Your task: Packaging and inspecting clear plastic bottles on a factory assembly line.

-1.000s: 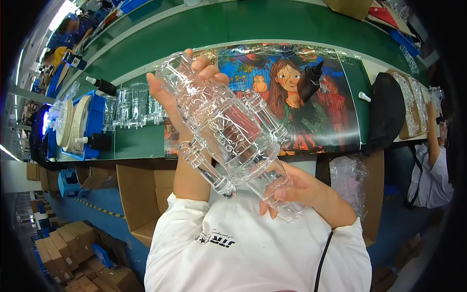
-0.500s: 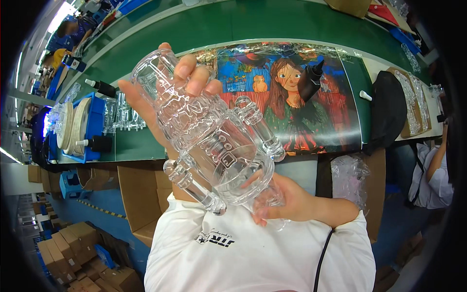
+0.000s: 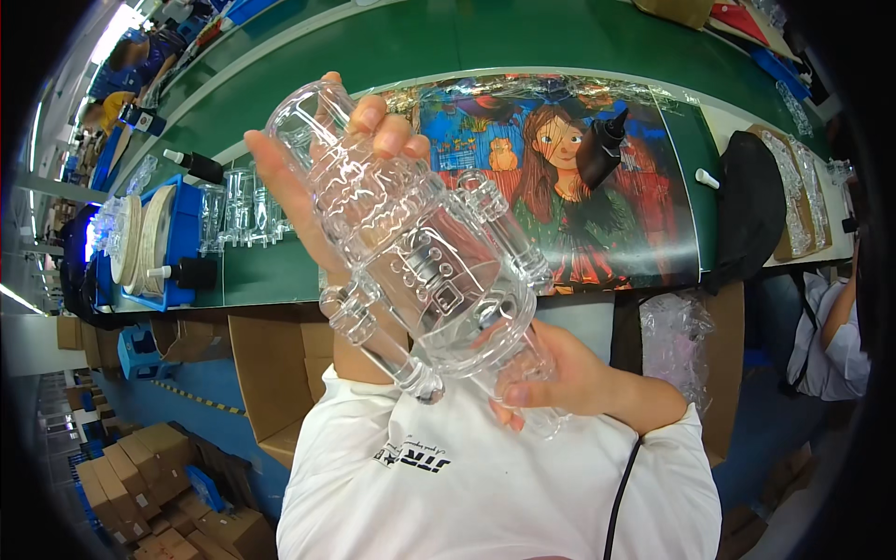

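A clear, figure-shaped glass vessel (image 3: 434, 280) with a tube-like arm on each side is held slantwise in front of my chest. Its wide cylindrical end points up and left, and its narrow neck points down and right. My left hand (image 3: 297, 191) is closed around the ridged upper part, thumb on the near-left side and fingers over the right. Around the narrow lower end wraps my right hand (image 3: 565, 373), thumb across the front. Behind the vessel, a glossy illustrated sheet (image 3: 635, 224) lies on the green table (image 3: 448, 47).
A black dropper-tipped bottle (image 3: 600, 154) stands on the sheet. To the left are a blue tray (image 3: 182, 233) with a cord spool (image 3: 154, 238), dark bottles (image 3: 194, 273) and clear glass pieces (image 3: 245, 207). A black cloth item (image 3: 747, 205) lies right; an open carton (image 3: 266, 392) sits below.
The vessel and both hands have shifted slightly to the right. My grip on both ends looks the same.
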Motion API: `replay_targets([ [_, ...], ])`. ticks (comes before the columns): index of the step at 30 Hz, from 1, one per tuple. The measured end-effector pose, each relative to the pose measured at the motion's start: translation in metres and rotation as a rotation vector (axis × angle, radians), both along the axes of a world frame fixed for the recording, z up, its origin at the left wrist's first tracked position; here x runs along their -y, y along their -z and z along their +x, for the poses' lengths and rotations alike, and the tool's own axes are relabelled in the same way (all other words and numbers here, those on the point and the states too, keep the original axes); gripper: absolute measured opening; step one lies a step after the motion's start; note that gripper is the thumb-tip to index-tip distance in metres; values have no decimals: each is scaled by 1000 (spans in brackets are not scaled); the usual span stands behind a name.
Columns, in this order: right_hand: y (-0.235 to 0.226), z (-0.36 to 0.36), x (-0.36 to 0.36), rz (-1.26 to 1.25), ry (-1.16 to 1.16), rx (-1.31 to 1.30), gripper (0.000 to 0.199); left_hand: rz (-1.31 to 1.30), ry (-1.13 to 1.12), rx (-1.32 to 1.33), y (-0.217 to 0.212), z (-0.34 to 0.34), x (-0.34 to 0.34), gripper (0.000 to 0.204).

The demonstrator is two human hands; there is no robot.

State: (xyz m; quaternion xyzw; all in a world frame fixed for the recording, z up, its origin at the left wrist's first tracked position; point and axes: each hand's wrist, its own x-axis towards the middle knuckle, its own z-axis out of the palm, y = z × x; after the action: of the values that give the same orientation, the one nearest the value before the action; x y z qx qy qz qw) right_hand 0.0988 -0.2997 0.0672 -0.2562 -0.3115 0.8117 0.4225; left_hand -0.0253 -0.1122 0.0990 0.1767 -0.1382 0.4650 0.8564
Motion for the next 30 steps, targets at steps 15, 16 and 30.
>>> replay_targets([
  [15,12,8,-2,-182,-148,-477,54,-285,-254,-376,6,5,-6,53],
  [16,14,6,-1,-215,-163,-530,55,-334,-309,-377,5,8,-5,51],
  [30,25,-6,11,-188,-195,-578,65,-215,-122,-234,13,9,10,42],
])
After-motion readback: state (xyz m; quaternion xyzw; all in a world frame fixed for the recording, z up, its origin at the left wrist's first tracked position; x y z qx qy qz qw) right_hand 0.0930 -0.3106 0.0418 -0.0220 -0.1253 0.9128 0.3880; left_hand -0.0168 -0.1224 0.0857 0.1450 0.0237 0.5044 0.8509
